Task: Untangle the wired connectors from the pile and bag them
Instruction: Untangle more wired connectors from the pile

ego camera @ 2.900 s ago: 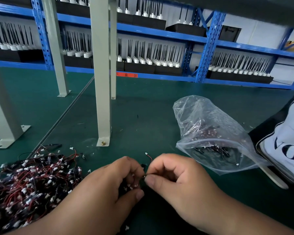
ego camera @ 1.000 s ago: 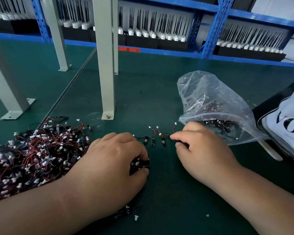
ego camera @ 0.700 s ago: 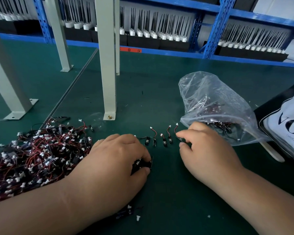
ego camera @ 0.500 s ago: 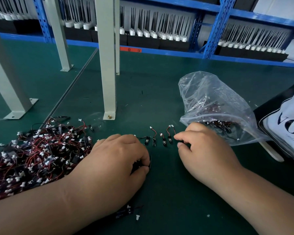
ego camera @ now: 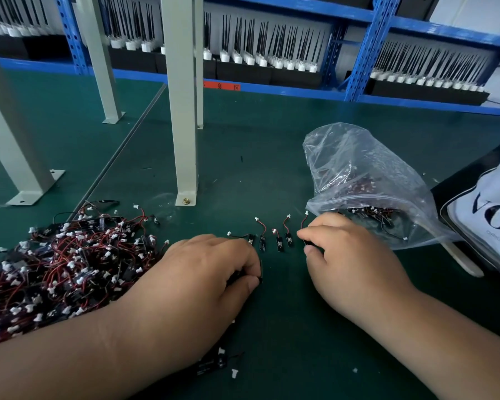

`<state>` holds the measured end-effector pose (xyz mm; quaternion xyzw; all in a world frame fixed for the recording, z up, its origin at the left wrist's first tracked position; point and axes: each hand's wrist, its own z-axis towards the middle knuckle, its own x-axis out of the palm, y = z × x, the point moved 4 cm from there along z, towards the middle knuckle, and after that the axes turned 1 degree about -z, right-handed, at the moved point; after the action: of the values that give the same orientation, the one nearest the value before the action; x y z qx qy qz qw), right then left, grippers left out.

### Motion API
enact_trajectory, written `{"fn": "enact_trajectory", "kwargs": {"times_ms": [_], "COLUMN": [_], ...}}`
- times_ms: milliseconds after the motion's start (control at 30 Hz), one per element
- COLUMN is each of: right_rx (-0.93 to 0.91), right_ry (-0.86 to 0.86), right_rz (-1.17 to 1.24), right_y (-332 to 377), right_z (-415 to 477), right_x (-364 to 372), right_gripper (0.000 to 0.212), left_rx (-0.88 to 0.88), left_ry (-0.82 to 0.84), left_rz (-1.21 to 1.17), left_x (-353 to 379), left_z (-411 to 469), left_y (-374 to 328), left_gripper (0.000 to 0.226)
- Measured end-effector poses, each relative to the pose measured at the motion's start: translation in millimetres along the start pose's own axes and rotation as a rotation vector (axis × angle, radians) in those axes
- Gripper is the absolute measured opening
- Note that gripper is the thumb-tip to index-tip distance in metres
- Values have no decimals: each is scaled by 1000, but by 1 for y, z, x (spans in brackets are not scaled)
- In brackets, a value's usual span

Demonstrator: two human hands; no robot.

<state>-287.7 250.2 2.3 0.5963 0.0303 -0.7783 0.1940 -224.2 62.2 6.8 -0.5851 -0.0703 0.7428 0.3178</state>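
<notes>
A tangled pile of red-and-black wired connectors [ego camera: 58, 264] with white plugs lies on the green mat at the left. Several separated connectors [ego camera: 272, 238] lie in a row between my hands. My left hand [ego camera: 202, 281] grips a small bunch of connectors, its fingers curled round them. My right hand [ego camera: 350, 255] pinches one connector at the right end of the row, its red wire [ego camera: 303, 222] curling up from the fingertips. A clear zip bag [ego camera: 358, 180] holding connectors lies just behind my right hand.
A grey post [ego camera: 182, 111] is bolted to the mat behind the row, with more posts at the left. A black-and-white printed bag [ego camera: 491, 215] lies at the right edge. Blue shelving [ego camera: 358, 47] with antenna trays runs along the back. Loose connectors [ego camera: 214, 365] lie under my left wrist.
My hands have parted from the middle: the right hand has laid connectors in a row and now pinches one at its right end. The left hand stays curled round its bunch.
</notes>
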Motion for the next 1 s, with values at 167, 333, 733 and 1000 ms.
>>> {"fn": "enact_trajectory", "kwargs": {"times_ms": [167,333,733,1000], "right_rx": [-168,-441,-408,-389], "right_ry": [-119,82,-124,-190], "right_rz": [158,381,697,739], "right_y": [13,37,25,23], "right_z": [-8,-19,-15,-15], "right_x": [-12,-6,-12,-14], "right_gripper": [22,23,12,20], "left_rx": [39,98,-28,-39], "left_ry": [-15,-18,-78,-79], "left_rz": [-36,-64,-85,-118], "left_x": [-1,-3,-2,-3], "left_z": [1,1,1,1], "left_y": [-1,-4,4,2], "left_gripper": [6,6,4,13]}}
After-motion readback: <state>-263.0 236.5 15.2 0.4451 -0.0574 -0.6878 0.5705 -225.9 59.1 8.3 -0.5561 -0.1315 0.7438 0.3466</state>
